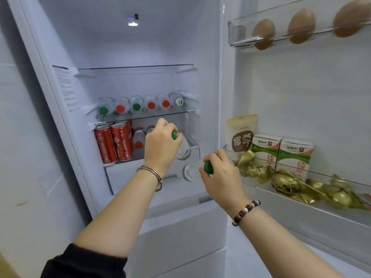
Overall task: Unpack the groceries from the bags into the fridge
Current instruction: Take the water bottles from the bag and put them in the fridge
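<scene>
White fridge (140, 47) interior, door open to the right, viewed from the wearer's head. The left hand (160, 145) grasped the first bottle (183, 151) at its green cap end, fingers curled round the neck. The bottle lay nearly on its side, base pointing into the lower shelf (124, 161), to the right of the red cans (114, 141) and the red-capped bottles (139, 139) beside them. Whether it already rested on the glass could not be told. The right hand (220, 169) grasped the second bottle (190, 171) likewise by its green cap, in the air just outside the compartment, lower than the first and to its right. The middle shelf (150, 115) carried a row of bottles (136, 105) laid flat, caps outward. Milk cartons (281, 153) stood in the door bin (321, 205), with eggs (263, 33) in the rack above.

The step in hand appeared to be sliding the first bottle home. It would be done best base first, level with the glass and parallel to its neighbours, cap outward as in the row above. The bottle should be let go only once it lies fully supported against its neighbour, since a round bottle may roll toward the free right side. The second would best follow afterwards, laid against the first.
</scene>
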